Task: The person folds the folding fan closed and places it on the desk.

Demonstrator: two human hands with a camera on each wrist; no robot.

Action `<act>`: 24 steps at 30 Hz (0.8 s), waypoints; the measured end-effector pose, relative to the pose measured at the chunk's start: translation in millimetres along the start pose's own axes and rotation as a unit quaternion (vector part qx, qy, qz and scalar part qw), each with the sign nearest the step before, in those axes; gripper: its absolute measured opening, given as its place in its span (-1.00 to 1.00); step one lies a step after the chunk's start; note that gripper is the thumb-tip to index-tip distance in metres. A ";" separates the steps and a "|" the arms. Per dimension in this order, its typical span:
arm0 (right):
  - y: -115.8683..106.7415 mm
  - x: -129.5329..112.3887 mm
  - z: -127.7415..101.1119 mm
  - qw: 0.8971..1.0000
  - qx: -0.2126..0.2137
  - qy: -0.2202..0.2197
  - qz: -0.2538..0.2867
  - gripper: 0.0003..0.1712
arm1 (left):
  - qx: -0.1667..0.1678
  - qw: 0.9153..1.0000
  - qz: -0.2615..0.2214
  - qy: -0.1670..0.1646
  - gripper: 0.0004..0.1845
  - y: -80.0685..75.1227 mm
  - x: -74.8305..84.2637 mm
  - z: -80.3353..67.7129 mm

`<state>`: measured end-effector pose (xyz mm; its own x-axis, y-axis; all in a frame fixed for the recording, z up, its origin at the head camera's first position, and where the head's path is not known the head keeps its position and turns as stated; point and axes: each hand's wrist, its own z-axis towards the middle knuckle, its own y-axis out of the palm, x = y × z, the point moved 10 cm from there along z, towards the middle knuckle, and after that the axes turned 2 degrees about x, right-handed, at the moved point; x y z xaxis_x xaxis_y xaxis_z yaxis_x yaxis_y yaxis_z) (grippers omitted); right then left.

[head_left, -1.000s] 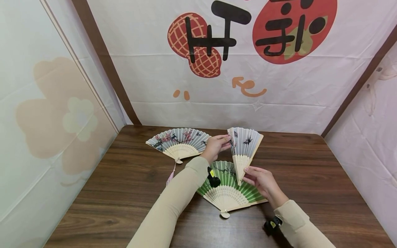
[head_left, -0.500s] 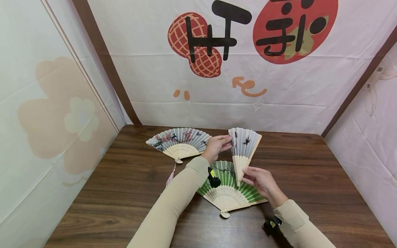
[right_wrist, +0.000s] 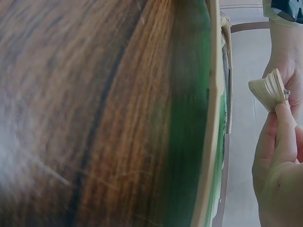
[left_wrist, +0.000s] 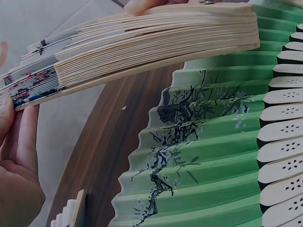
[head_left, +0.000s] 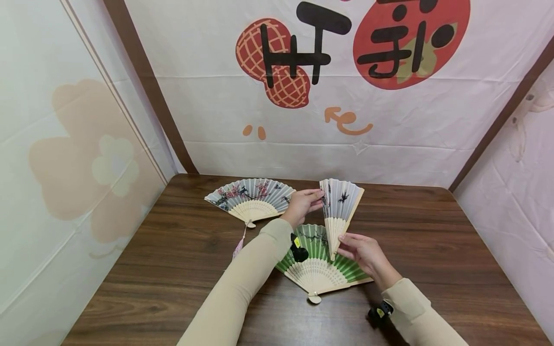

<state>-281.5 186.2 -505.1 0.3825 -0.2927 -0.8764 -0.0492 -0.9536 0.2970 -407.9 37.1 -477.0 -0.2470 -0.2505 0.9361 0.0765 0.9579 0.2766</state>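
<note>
Fingers of the left hand (head_left: 300, 204) pinch the top edge and the right hand (head_left: 362, 252) grips the pivot of the grey paper fan (head_left: 339, 207), held above the green fan (head_left: 318, 262) and folded narrower than a second ago, so it is closing.

A half-folded grey paper fan (head_left: 340, 204) (bird print, pale bamboo ribs) is held upright above the table's middle, pivot downward.

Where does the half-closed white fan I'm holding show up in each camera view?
Head: white fan centre, raised between both hands.
Left wrist: top, its stacked ribs seen edge-on.
Right wrist: right edge, only its pivot end by the fingers.
Shared landmark: the green fan lying beneath.
</note>
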 end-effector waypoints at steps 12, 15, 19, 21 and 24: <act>1.2 2.3 0.0 1.000 -0.015 0.000 -0.010 -0.77 | 0.000 1.000 -0.003 0.006 -0.67 1.0 -1.0 0.3; 2.4 2.4 -0.1 1.000 -0.020 0.000 -0.011 -0.78 | -0.002 1.000 0.000 0.006 -0.67 1.7 -0.6 -0.7; 5.6 1.0 -1.3 0.999 -0.031 -0.001 -0.012 -0.78 | -0.002 1.000 0.001 0.005 -0.67 2.5 0.4 -2.4; 6.2 0.6 -1.5 0.999 -0.033 -0.003 -0.013 -0.79 | -0.001 1.000 0.002 0.004 -0.67 2.9 0.5 -3.2; 5.6 1.4 -1.0 0.999 -0.032 -0.003 -0.012 -0.83 | -0.001 1.000 0.003 0.002 -0.67 3.4 0.7 -4.4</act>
<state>-280.3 180.5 -504.3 0.3769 -0.2696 -0.8862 0.0191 -0.9542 0.2984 -403.6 39.6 -474.4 -0.2434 -0.2453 0.9384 0.0801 0.9591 0.2715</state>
